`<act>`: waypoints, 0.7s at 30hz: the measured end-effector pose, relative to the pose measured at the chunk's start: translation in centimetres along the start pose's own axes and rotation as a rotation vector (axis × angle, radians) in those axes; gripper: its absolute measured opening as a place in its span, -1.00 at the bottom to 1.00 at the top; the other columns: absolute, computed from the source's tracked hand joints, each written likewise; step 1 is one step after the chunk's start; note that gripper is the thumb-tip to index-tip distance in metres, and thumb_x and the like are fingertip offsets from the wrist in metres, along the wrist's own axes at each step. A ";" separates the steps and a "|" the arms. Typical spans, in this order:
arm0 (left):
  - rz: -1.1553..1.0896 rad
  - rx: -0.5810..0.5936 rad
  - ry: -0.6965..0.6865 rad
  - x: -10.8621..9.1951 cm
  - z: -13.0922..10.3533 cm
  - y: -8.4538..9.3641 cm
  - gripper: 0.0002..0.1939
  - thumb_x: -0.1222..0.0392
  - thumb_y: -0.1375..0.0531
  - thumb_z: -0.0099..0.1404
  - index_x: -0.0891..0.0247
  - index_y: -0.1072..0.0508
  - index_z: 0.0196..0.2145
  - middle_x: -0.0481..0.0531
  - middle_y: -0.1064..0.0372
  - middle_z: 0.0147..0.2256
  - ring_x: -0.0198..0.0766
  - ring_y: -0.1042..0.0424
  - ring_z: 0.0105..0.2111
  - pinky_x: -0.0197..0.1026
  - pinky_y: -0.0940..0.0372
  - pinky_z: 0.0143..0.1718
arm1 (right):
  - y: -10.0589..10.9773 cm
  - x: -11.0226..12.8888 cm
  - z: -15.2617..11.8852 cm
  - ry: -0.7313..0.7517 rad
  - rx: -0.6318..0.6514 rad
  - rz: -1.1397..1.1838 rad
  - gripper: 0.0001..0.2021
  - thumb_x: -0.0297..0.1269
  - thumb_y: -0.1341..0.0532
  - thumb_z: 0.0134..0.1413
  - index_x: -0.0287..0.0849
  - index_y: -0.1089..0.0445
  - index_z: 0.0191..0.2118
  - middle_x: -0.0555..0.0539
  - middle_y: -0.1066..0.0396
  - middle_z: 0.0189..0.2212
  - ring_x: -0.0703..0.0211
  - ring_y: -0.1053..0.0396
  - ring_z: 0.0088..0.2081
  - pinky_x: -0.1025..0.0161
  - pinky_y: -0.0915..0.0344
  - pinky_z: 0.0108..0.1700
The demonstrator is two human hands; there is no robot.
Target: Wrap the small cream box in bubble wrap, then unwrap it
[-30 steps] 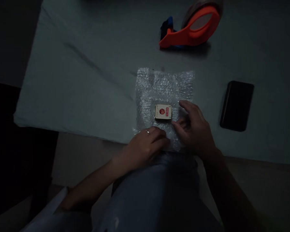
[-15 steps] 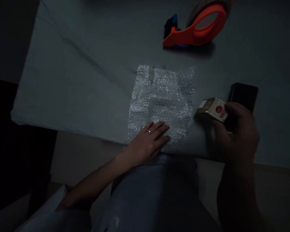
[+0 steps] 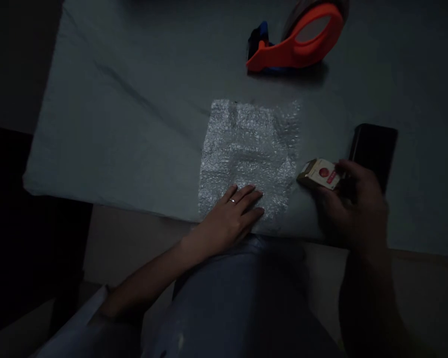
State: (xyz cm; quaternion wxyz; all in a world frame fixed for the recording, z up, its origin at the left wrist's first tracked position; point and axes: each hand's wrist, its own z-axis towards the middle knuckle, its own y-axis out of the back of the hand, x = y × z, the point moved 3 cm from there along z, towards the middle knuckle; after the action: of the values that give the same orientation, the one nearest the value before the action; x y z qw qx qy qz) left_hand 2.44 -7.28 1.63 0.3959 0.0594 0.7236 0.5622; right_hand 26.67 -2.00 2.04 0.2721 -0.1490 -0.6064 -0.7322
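A sheet of bubble wrap (image 3: 246, 144) lies flat near the front edge of the cloth-covered table. My left hand (image 3: 235, 219), with a ring on one finger, rests on the sheet's lower part, its fingers stretched out. To the right of the sheet, my right hand (image 3: 358, 204) grips a small cardboard box (image 3: 323, 174) between thumb and fingers. The box is pale with a gold-toned side and a red round mark. It is tilted, its left end close to the sheet's right edge. Whether it touches the table is hard to tell in the dim light.
Behind the bubble wrap stands an orange tape dispenser (image 3: 294, 54) with a roll in it. A dark flat rectangular object (image 3: 375, 149) lies just beyond my right hand. The table's front edge (image 3: 145, 212) runs close to my lap.
My right hand has moved a little left with the box and turned it, so its red-marked face shows more. My left hand stays on the bubble wrap.
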 end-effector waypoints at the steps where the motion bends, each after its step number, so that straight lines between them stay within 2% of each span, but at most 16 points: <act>1: 0.003 0.002 -0.005 -0.1 0.1 -0.1 -0.70 0.27 -0.03 0.40 0.30 -0.38 0.04 0.22 -0.19 0.20 0.03 -0.06 0.28 0.19 -0.04 0.27 | 0.3 0.5 0.3 -0.008 -0.061 -0.005 -0.48 -0.28 -0.26 0.05 0.04 -0.25 0.16 -0.19 -0.35 0.04 -0.15 -0.38 -0.01 -0.04 -0.41 -0.08; 3: 0.011 0.004 -0.017 -0.4 0.2 -0.2 -0.69 0.28 -0.04 0.39 0.30 -0.37 0.05 0.23 -0.18 0.21 0.03 -0.05 0.29 0.20 -0.05 0.26 | 0.3 1.8 0.9 -0.021 -0.102 0.025 -0.51 -0.33 -0.22 0.10 0.06 -0.24 0.16 -0.18 -0.29 0.10 -0.11 -0.30 0.10 0.00 -0.39 -0.04; 4: 0.015 0.002 -0.020 -0.6 0.3 -0.4 -0.69 0.28 -0.05 0.38 0.30 -0.36 0.06 0.23 -0.17 0.22 0.04 -0.05 0.29 0.21 -0.05 0.26 | 0.3 2.8 1.2 0.050 -0.146 0.066 -0.53 -0.33 -0.24 0.07 0.06 -0.27 0.13 -0.17 -0.32 0.05 -0.10 -0.32 0.07 0.02 -0.41 -0.08; 7: 0.022 -0.004 -0.022 -0.9 0.5 -0.8 -0.68 0.27 -0.04 0.39 0.30 -0.35 0.07 0.24 -0.17 0.21 0.06 -0.06 0.28 0.24 -0.06 0.24 | -1.4 5.5 2.1 0.219 0.023 0.173 -0.54 -0.34 -0.19 0.12 0.01 -0.22 0.15 -0.15 -0.33 0.04 -0.07 -0.32 0.08 -0.03 -0.41 -0.05; 10: 0.028 -0.011 -0.034 -1.3 0.8 -1.2 -0.67 0.25 -0.05 0.38 0.31 -0.35 0.07 0.26 -0.14 0.23 0.08 -0.05 0.28 0.23 -0.04 0.25 | -3.6 6.9 2.5 0.270 0.184 0.196 -0.59 -0.35 -0.13 0.16 -0.03 -0.21 0.13 -0.15 -0.33 0.07 -0.03 -0.30 0.12 -0.04 -0.36 0.06; 16: 0.070 -0.008 -0.033 -1.5 1.2 -1.6 -0.66 0.24 -0.06 0.36 0.31 -0.35 0.07 0.27 -0.18 0.19 0.06 -0.08 0.27 0.20 -0.04 0.26 | -6.2 6.9 2.7 0.312 0.277 0.227 -0.59 -0.41 -0.10 0.16 -0.07 -0.21 0.14 -0.17 -0.34 0.09 -0.01 -0.28 0.14 -0.07 -0.26 0.16; 19: 0.072 0.000 -0.030 -1.6 1.1 -1.7 -0.63 0.24 -0.06 0.36 0.33 -0.31 0.10 0.27 -0.16 0.21 0.05 -0.05 0.28 0.18 -0.02 0.27 | -6.3 6.5 2.6 0.297 0.280 0.201 -0.54 -0.38 -0.13 0.15 -0.06 -0.17 0.18 -0.18 -0.29 0.14 -0.04 -0.24 0.18 -0.09 -0.26 0.16; 21: 0.063 -0.004 -0.023 -1.6 0.9 -1.7 -0.59 0.26 -0.06 0.35 0.32 -0.27 0.14 0.27 -0.12 0.23 0.06 -0.01 0.30 0.18 -0.01 0.28 | -5.7 6.2 2.4 0.252 0.259 0.189 -0.50 -0.33 -0.17 0.13 -0.08 -0.14 0.20 -0.22 -0.25 0.15 -0.04 -0.32 0.10 -0.03 -0.34 0.06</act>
State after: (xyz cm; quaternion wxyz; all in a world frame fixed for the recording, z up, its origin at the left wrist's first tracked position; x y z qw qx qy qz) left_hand 4.69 -8.10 0.97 0.3865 0.0881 0.7157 0.5751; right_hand 18.12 -0.35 1.35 0.4299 -0.0763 -0.6401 -0.6322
